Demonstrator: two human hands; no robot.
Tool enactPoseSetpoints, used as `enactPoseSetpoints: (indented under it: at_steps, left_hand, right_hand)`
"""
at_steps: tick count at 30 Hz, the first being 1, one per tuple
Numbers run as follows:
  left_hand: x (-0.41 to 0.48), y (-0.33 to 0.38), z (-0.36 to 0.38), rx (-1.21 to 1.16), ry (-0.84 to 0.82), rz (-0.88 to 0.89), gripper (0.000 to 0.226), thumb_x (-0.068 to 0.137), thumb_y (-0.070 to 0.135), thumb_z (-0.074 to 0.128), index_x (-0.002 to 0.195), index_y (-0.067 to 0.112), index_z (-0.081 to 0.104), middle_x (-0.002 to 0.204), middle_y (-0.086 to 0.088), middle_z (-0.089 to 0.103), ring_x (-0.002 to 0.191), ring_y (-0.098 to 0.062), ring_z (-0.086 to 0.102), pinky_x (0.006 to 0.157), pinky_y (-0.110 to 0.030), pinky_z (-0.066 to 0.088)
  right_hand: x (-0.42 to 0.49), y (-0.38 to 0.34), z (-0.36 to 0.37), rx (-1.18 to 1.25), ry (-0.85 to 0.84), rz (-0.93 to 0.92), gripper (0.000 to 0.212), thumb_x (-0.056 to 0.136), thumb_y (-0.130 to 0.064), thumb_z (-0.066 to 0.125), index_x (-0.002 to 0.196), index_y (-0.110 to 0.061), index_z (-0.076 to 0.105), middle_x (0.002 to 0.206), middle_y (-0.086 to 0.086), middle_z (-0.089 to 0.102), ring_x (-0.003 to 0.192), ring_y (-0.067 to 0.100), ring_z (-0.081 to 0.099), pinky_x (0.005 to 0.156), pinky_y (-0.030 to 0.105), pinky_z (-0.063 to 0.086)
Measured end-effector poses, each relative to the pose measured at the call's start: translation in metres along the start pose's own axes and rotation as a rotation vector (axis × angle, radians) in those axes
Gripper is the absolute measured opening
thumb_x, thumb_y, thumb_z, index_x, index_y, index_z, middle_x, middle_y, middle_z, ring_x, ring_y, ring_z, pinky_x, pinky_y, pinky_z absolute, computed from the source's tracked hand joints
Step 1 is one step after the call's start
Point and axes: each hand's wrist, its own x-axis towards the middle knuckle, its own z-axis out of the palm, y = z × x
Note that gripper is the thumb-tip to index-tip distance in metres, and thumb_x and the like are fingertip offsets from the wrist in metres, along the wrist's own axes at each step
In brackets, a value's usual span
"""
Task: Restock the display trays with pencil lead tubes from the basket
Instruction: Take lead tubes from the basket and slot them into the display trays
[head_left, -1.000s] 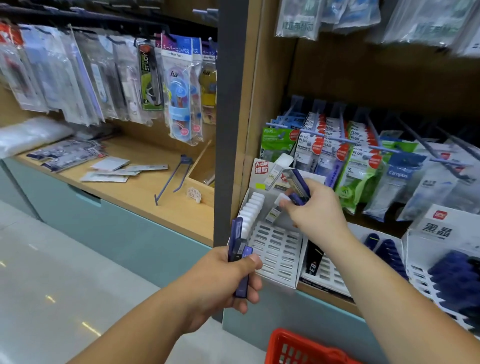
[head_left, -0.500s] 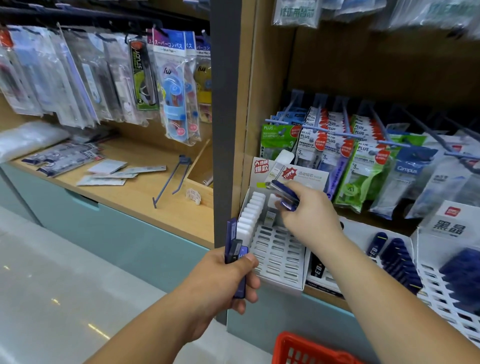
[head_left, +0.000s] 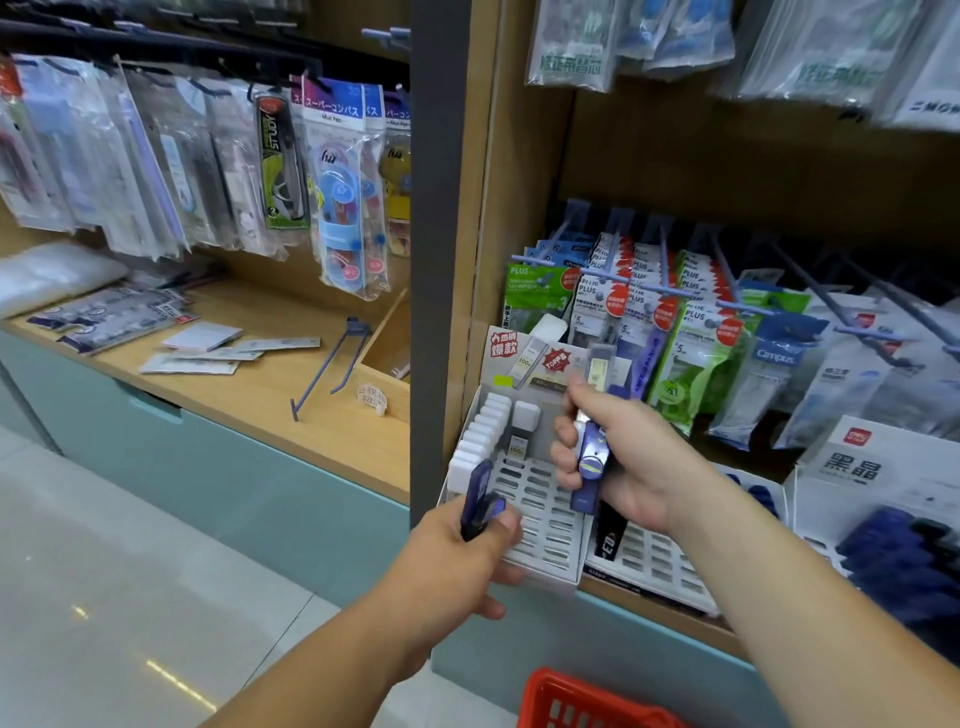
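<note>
Head view: your right hand (head_left: 634, 457) has its fingers curled round a few pencil lead tubes (head_left: 592, 462), purple ones low in the grip and a clear one poking up past the thumb. Right under those fingers the white display tray (head_left: 545, 574) has rows of open slots. Its column of white-capped tubes (head_left: 483, 431) sits left of them, along the tray's left wall. Your left hand (head_left: 462, 566) grips more purple tubes (head_left: 478, 493) at the tray's front-left corner, tight beside the grey post (head_left: 436, 312). The red basket (head_left: 561, 696) is below both wrists.

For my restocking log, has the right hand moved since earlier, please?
Yes: the right hand drew back from the header card toward the front of the white tray.
</note>
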Motion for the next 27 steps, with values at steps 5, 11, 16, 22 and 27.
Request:
enactPoseSetpoints:
  at_steps: [5, 11, 16, 22, 27]
  left_hand:
    - [0.001, -0.003, -0.001, 0.098, 0.040, 0.035, 0.010, 0.104, 0.032, 0.058, 0.107, 0.029, 0.066, 0.100, 0.006, 0.076, 0.088, -0.015, 0.075, 0.070, -0.031, 0.064]
    - [-0.002, 0.013, 0.017, -0.100, 0.088, 0.105, 0.013, 0.105, 0.024, 0.059, 0.105, 0.015, 0.068, 0.089, -0.008, 0.077, 0.067, -0.021, 0.071, 0.059, -0.036, 0.057]
    - [-0.007, 0.023, 0.039, -0.227, -0.039, 0.054, 0.025, 0.107, 0.031, 0.053, 0.112, 0.014, 0.070, 0.088, -0.010, 0.077, 0.072, -0.026, 0.074, 0.055, -0.033, 0.052]
    - [-0.008, 0.028, 0.044, -0.146, -0.040, 0.127, 0.030, 0.108, 0.039, 0.049, 0.109, 0.016, 0.068, 0.074, -0.008, 0.072, 0.066, -0.022, 0.067, 0.054, -0.032, 0.050]
    - [-0.007, 0.029, 0.039, -0.120, -0.041, 0.171, 0.028, 0.107, 0.039, 0.051, 0.109, 0.017, 0.068, 0.071, -0.001, 0.066, 0.067, -0.019, 0.065, 0.057, -0.032, 0.050]
  right_hand:
    - [-0.009, 0.006, -0.005, 0.156, -0.086, 0.066, 0.033, 0.102, -0.040, 0.052, 0.081, -0.015, 0.050, 0.064, 0.005, 0.040, 0.051, 0.018, 0.034, 0.044, 0.027, 0.027]
    - [-0.016, 0.012, -0.006, 0.130, -0.075, 0.063, 0.031, 0.102, -0.038, 0.054, 0.082, -0.014, 0.053, 0.069, 0.005, 0.048, 0.056, 0.017, 0.042, 0.046, 0.027, 0.032]
    - [-0.015, 0.026, 0.002, 0.030, 0.079, 0.008, 0.044, 0.099, -0.052, 0.057, 0.077, -0.014, 0.054, 0.070, 0.006, 0.051, 0.059, 0.020, 0.049, 0.054, 0.028, 0.046]
    - [-0.021, 0.034, 0.012, -0.223, 0.059, -0.055, 0.037, 0.098, -0.060, 0.054, 0.090, -0.024, 0.059, 0.077, 0.001, 0.069, 0.060, 0.016, 0.066, 0.051, 0.025, 0.050]
    - [-0.023, 0.028, 0.013, -0.172, -0.042, -0.029, 0.061, 0.090, -0.080, 0.045, 0.087, -0.023, 0.070, 0.071, 0.001, 0.070, 0.064, 0.025, 0.068, 0.061, 0.036, 0.052]
